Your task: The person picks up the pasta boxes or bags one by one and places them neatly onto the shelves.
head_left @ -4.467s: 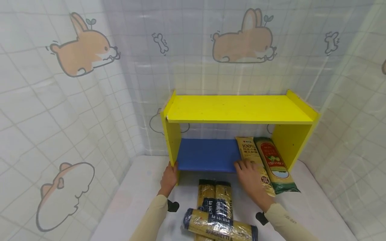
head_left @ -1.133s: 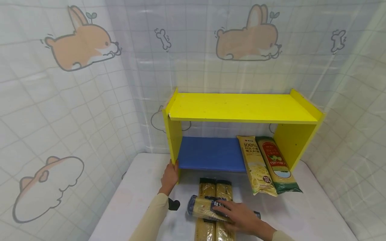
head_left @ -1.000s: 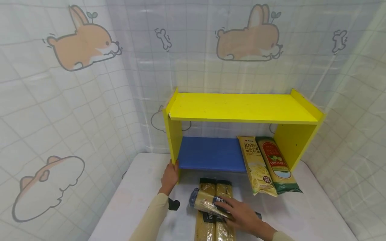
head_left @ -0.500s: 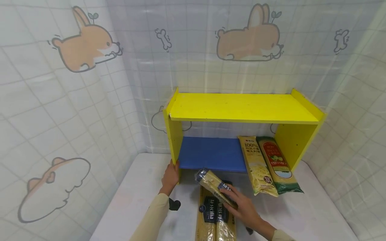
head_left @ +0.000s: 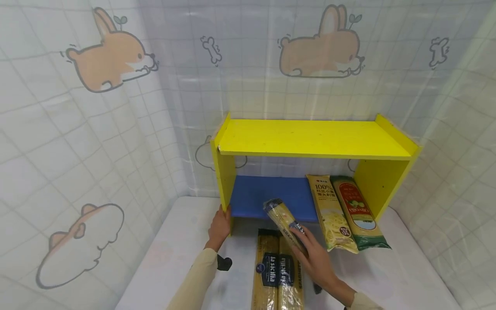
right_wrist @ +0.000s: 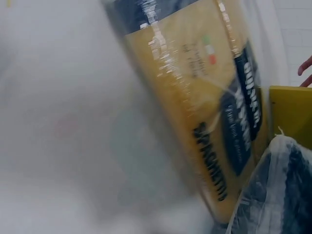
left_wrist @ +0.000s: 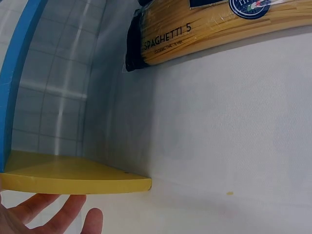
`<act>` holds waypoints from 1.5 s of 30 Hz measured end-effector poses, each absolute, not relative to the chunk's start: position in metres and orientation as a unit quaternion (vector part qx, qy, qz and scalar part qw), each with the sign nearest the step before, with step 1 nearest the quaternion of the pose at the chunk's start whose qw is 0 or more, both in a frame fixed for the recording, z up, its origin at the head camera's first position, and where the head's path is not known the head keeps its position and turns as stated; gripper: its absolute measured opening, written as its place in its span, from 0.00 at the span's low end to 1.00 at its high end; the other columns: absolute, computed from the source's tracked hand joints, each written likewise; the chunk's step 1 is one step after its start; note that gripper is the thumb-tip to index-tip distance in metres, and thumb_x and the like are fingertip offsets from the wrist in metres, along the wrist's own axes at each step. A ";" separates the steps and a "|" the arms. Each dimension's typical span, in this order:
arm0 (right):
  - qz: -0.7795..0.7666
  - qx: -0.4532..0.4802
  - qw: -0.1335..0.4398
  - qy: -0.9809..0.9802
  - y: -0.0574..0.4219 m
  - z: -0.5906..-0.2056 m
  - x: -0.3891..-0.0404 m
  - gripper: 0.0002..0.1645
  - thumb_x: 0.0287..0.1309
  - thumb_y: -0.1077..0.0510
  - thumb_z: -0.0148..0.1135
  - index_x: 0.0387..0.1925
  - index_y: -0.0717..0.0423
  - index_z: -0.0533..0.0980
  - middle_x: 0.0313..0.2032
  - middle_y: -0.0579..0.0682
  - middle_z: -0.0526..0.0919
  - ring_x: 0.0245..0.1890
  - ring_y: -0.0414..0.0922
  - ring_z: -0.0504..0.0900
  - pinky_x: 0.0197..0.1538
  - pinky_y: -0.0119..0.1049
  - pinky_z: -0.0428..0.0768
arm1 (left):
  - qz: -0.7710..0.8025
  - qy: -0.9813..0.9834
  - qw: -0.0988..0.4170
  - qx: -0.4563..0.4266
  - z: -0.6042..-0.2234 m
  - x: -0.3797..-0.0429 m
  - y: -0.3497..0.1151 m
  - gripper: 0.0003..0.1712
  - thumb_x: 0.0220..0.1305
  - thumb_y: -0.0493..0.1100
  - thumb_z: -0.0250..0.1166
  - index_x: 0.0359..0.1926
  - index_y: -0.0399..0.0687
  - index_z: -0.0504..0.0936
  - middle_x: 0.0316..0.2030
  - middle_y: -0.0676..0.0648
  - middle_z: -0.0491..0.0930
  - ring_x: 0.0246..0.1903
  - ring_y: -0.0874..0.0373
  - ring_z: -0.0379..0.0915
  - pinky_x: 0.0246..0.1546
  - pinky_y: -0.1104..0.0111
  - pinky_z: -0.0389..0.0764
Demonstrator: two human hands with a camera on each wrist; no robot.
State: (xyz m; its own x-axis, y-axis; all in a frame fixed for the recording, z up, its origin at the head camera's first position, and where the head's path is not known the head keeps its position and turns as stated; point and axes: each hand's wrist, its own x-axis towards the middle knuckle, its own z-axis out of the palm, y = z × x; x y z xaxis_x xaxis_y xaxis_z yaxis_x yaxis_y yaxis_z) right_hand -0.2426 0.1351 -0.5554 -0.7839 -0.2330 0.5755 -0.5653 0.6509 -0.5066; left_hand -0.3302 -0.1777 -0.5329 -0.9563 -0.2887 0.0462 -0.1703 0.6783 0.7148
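My right hand (head_left: 315, 258) grips a spaghetti pack (head_left: 284, 221) around its middle. The pack is tilted, and its far end overlaps the front of the blue shelf board (head_left: 271, 196). In the right wrist view the dark, crinkled end of the held pack (right_wrist: 278, 195) shows at the lower right. Below it, two more spaghetti packs (head_left: 265, 275) lie side by side on the white table. My left hand (head_left: 219, 228) holds the front edge of the yellow shelf's left side panel (head_left: 221, 181); in the left wrist view its fingers (left_wrist: 68, 212) lie along the panel's outer face.
On the right of the blue board, a beige noodle pack (head_left: 332, 215) and a green-and-red pack (head_left: 356, 211) lie side by side, their near ends jutting past the front. The yellow top board (head_left: 314, 137) spans above them. Patterned sheeting (head_left: 248, 86) surrounds the table (head_left: 166, 258).
My right hand has left the beige pack, gripped the top spaghetti pack and lifted it from the other two, turning its far end toward the blue board. My left hand stays on the panel.
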 end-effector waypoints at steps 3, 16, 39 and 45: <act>0.339 0.190 0.229 -0.893 0.131 -0.551 -0.243 0.32 0.68 0.52 0.66 0.71 0.35 0.70 0.70 0.57 0.74 0.15 0.25 0.60 0.18 0.26 0.61 | -0.378 -0.914 0.075 0.126 -0.534 -0.330 -0.178 0.27 0.81 0.60 0.39 0.61 0.46 0.70 0.39 0.39 0.78 0.33 0.47 0.77 0.30 0.56 0.74; 0.238 0.193 0.194 -0.932 0.112 -0.520 -0.252 0.38 0.66 0.48 0.69 0.74 0.45 0.68 0.77 0.50 0.65 0.31 0.45 0.79 0.16 0.27 0.56 | -0.384 -0.911 0.079 0.128 -0.533 -0.331 -0.178 0.27 0.82 0.60 0.38 0.61 0.46 0.70 0.39 0.38 0.78 0.32 0.46 0.77 0.29 0.56 0.73; 0.155 0.150 0.124 -0.968 0.102 -0.476 -0.287 0.38 0.67 0.46 0.67 0.72 0.57 0.69 0.72 0.59 0.72 0.12 0.42 0.69 0.15 0.32 0.59 | -0.389 -0.907 0.092 0.129 -0.533 -0.331 -0.181 0.28 0.82 0.59 0.40 0.61 0.44 0.71 0.36 0.38 0.77 0.31 0.46 0.75 0.28 0.56 0.72; 0.152 0.115 0.103 -0.976 0.108 -0.480 -0.304 0.41 0.69 0.43 0.62 0.76 0.54 0.64 0.75 0.58 0.68 0.07 0.42 0.63 0.13 0.33 0.54 | -0.387 -0.910 0.090 0.122 -0.536 -0.331 -0.179 0.28 0.82 0.59 0.40 0.63 0.44 0.70 0.40 0.36 0.79 0.34 0.44 0.78 0.31 0.53 0.76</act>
